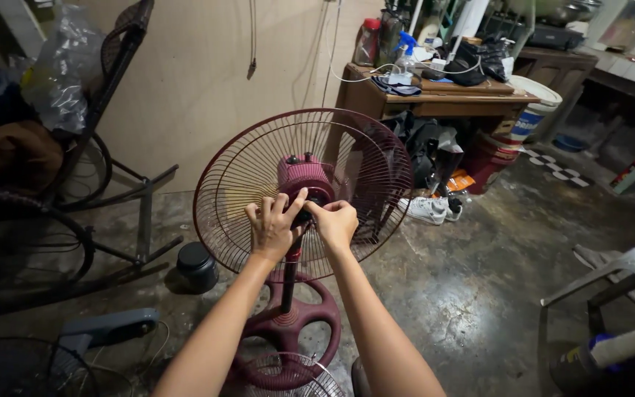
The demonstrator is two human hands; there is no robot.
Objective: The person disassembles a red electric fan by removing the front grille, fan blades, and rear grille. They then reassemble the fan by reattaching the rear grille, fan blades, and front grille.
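both hands are up at the hub of the maroon pedestal fan (288, 294), right in the middle of the view. the left hand (273, 228) has its fingers spread flat against the round maroon wire rear grille (244, 169), thumb stretched out towards two o'clock onto the small dark hub piece at the motor shaft (310, 209). the right hand (336, 224) comes in from four o'clock of that hub, fingers curled, tips pinching at the same dark piece. so the hands sit close together, nearly touching, both closed in on that centre part; whether the right fingers fully grip it or only press on it, i cannot tell.

the relation that counts: the shaft points out of the grille straight back towards the person, so its long axis runs along the line of sight, and the hub lies just beyond both sets of fingertips, at about one o'clock from the left hand and eleven o'clock from the right. the right hand looks a touch nearer. behind the grille sits the ribbed maroon motor housing (304, 176), at twelve o'clock of the hub.

down at six o'clock stands the maroon spoked round base (288, 334) on the stained concrete floor (479, 279), the dark pole rising from it. a second wire grille (288, 375) lies at the bottom edge.
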